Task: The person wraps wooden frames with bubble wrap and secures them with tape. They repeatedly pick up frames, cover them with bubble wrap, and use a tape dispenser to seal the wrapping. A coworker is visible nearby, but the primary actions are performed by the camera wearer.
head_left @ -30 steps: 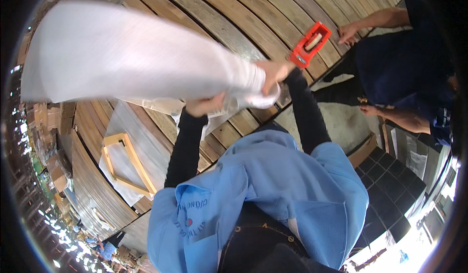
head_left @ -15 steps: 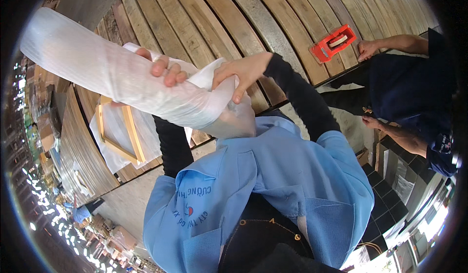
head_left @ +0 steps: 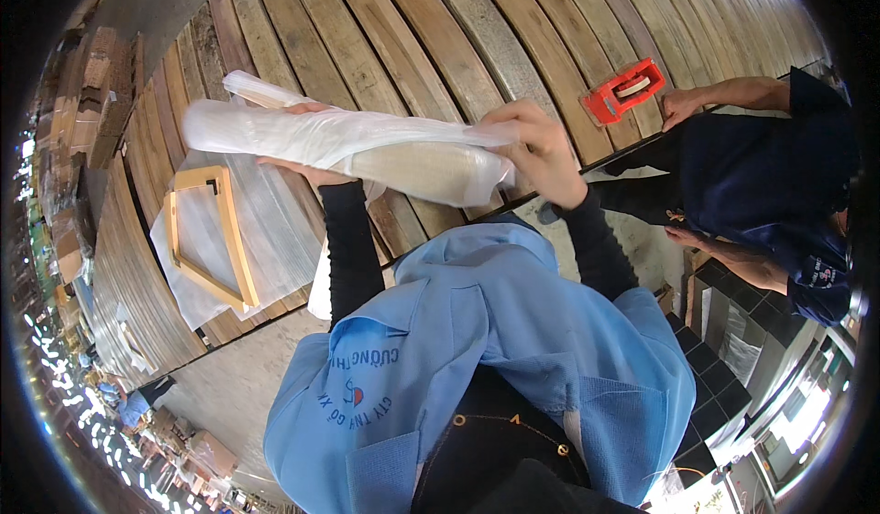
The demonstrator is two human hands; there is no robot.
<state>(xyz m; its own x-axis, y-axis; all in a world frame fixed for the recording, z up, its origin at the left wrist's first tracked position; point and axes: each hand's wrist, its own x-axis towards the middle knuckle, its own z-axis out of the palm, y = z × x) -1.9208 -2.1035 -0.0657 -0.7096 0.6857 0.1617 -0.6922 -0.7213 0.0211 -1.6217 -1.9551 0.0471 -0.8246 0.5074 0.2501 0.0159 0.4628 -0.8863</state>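
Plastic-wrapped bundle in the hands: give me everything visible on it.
The wrapped bundle is a long, flat piece, pale tan where it shows through, cased in translucent white plastic film. It is held level above the slatted wooden table, clear of the boards. The film bunches loosely past its left end. The left hand supports it from beneath near the middle; the right hand pinches the film at its right end. What the piece is made of cannot be told.

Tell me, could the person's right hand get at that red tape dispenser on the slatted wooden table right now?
Probably not at once. The right hand grips the end of the long plastic-wrapped bundle, so it is busy. The red tape dispenser lies beyond it on bare slats, beside another person's hand.
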